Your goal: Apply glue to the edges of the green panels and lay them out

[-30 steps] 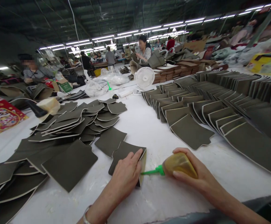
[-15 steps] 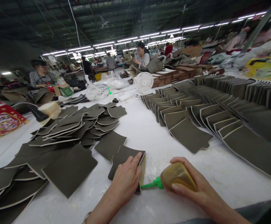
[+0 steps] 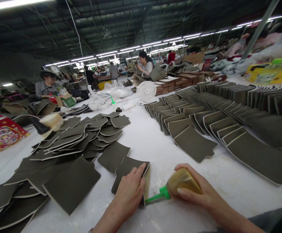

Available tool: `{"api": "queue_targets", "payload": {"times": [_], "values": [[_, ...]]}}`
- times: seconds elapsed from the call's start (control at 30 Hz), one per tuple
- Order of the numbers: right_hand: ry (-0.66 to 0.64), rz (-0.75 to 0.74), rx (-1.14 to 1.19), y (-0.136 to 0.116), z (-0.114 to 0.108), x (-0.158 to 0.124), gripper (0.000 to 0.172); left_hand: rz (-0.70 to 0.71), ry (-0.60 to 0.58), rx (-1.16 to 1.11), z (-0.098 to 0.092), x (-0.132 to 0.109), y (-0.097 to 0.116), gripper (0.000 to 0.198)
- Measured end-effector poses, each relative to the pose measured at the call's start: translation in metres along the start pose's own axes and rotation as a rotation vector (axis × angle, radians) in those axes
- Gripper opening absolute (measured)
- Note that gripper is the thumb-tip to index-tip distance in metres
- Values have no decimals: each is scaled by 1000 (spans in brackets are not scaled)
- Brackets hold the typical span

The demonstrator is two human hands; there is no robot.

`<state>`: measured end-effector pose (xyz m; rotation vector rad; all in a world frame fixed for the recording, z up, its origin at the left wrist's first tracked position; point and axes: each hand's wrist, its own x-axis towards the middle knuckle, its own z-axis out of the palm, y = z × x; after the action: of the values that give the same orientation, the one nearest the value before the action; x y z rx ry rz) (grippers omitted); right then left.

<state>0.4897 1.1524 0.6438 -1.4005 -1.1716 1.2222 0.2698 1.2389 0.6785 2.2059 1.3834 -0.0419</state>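
Observation:
My left hand (image 3: 131,185) lies on a dark olive leather-like piece (image 3: 127,166), fingers stretched out and pressing near its right edge. Along that edge runs a pale tan strip (image 3: 147,178). Wrapped in my right hand (image 3: 201,191) is a glue bottle (image 3: 183,183), tilted on its side, with yellowish-brown liquid inside. Its green nozzle (image 3: 155,196) points left, the tip at the near end of the strip. Another dark piece (image 3: 114,155) sits partly under the one I press.
Loose dark pieces (image 3: 65,139) are heaped on the left of the white table (image 3: 141,136). Overlapping rows of similar pieces (image 3: 196,142) fan out on the right. A white fan (image 3: 146,90), plastic bags (image 3: 99,101) and a red box (image 3: 6,132) stand farther off. Other people work beyond.
The view has tilted slightly, so the table and both hands appear a little lower. The nozzle tip stays at the near end of the strip; my grip on the bottle is unchanged.

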Motion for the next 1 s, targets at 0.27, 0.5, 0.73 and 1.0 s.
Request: {"api": "queue_targets", "payload": {"times": [0.27,0.5,0.73,1.0], "values": [[167,220,723,-9,-20,5,32,11,128,-142,-3,-1,-9,44],[291,230,1044,-36,-50,-5,23,-354,301,181,-5,-6,-47,34],[328,144,994,-49,-57,-9,28,-299,259,-585,-11,1,-55,31],[309,88,846,-36,-60,-10,32,-368,326,-1137,-59,-21,-22,40]]}}
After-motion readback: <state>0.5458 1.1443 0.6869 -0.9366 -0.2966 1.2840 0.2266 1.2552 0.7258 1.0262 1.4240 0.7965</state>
